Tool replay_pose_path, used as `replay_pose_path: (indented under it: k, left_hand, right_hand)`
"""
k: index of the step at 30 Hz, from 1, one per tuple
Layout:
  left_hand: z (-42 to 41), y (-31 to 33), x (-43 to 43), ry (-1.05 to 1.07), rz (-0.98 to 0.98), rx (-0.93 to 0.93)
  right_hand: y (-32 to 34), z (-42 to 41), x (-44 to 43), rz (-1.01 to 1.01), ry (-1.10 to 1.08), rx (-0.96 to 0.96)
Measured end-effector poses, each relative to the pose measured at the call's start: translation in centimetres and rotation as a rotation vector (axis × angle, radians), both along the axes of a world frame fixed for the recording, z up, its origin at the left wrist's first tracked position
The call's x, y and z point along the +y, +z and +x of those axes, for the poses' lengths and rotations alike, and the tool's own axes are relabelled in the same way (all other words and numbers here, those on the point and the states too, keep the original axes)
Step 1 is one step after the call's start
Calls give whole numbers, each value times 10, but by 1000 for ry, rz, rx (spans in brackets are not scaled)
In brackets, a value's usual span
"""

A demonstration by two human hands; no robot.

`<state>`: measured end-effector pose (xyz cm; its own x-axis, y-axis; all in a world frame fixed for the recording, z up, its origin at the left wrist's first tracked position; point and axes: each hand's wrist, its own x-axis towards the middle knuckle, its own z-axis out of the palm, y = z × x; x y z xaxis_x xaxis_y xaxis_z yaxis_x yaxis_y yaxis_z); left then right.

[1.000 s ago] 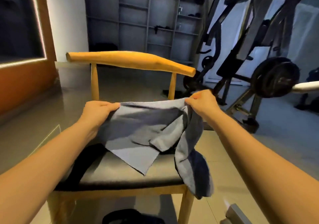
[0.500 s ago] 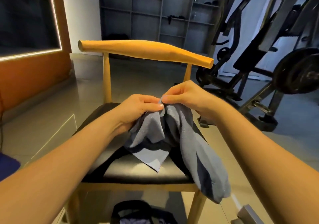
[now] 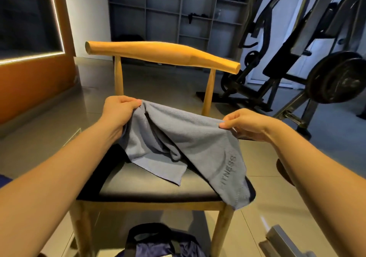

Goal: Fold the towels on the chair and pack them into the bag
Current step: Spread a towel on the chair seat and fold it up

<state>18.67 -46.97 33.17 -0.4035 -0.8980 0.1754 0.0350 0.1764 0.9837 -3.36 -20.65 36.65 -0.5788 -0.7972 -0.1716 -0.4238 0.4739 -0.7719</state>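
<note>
Pinching towel [image 3: 188, 138] top edge, left hand [image 3: 118, 110] and right hand [image 3: 243, 124] each gripping a corner, long axis left-right, rest sagging onto chair [image 3: 148, 187].

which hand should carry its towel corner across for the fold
Probably the right hand: it pinches the grey towel corner whose side hangs off the chair seat; the left hand can anchor.

Single head-worn wide-angle view
It faces forward and down, close over the chair [image 3: 162, 53], whose seat fills the near middle.
</note>
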Motion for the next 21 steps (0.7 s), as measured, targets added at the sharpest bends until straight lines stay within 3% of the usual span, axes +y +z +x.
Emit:
replay_pose_path:
  k: [2,6,9,11,13,16,19,21]
  left_hand:
    - [-1,1,2,84,-72,50]
    - [0,29,19,191,-400,263]
    - [5,47,36,90,-623,290]
    - [7,34,46,-69,-777,144]
    - [8,2,53,-338,-889,-142]
    - [16,-40,58,-673,-831,-619]
    - [24,-42,52,-717,-754,-690]
    - [31,-31,44,-715,-709,-745]
  right_hand:
    - [3,-4,-9,-89,-137,270]
    - [23,-8,-30,-409,-478,989]
    - [25,2,-25,-539,-550,1170]
    - [11,13,-19,-527,-519,1207]
    - [-10,22,-13,-476,-477,1146]
    - [-40,28,-5,-360,-459,981]
    - [-57,22,-2,-302,-433,854]
    - [-56,19,0,-429,-469,664]
